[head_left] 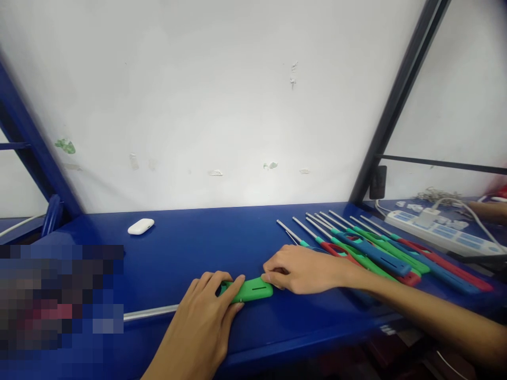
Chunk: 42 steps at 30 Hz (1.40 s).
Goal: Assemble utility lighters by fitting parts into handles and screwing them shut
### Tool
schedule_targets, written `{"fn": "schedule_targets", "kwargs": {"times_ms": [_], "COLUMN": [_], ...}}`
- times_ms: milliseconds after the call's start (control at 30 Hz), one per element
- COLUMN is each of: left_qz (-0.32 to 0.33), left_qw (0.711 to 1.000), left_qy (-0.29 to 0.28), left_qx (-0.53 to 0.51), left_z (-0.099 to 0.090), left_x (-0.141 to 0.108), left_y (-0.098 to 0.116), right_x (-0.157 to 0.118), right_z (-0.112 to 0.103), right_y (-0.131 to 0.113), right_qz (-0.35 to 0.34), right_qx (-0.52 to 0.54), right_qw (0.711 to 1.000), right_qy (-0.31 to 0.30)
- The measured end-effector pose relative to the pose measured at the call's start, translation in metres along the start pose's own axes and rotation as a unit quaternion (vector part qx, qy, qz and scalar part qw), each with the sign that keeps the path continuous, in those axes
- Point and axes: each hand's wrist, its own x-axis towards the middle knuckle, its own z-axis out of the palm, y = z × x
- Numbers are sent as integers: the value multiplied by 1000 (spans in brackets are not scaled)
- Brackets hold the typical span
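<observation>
A green long-necked lighter [253, 290] lies near the front of the blue table, its metal rod pointing left. My left hand [212, 311] is closed round its handle near the trigger opening, thumb and fingers on either side. At the handle's rear end, the thumb and bent fingers of my right hand [295, 269] touch the green plastic; whether they pinch some small part there is hidden. Several more lighters [374, 253] in red, blue and green lie side by side to the right, partly behind my right forearm, rods pointing away.
A white earbud case [141, 227] lies at the back left of the blue table [198, 243]. Beyond a dark post [390, 116] on the right are a white power strip [443, 232], cables and a person's arm [489, 212]. A blurred-out patch covers the left front.
</observation>
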Motion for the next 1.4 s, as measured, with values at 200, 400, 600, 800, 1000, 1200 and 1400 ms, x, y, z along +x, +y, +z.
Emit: {"fn": "schedule_targets", "kwargs": {"times_ms": [200, 400, 600, 800, 1000, 1200, 1400], "left_qz": [9, 15, 13, 16, 5, 6, 4], "left_qw": [1000, 1000, 1000, 1000, 1000, 1000, 1000], "left_qy": [4, 13, 22, 16, 17, 21, 27], "left_qx": [3, 11, 15, 16, 14, 0, -3], "left_z": [0, 0, 3, 1, 0, -3, -1], "left_x": [0, 0, -1, 0, -1, -1, -1], "left_y": [-2, -2, -2, -2, 1, 1, 1], "right_x": [2, -1, 1, 1, -16, -33, -34], "right_z": [0, -2, -1, -5, -19, -1, 14], "right_y": [12, 17, 16, 20, 22, 46, 37], "right_qz": [-17, -24, -22, -31, 22, 161, 111], "right_qx": [55, 93, 114, 130, 37, -182, -211], "right_qw": [998, 993, 991, 986, 998, 960, 960], "right_qy": [-40, -64, -71, -102, -41, 136, 147]}}
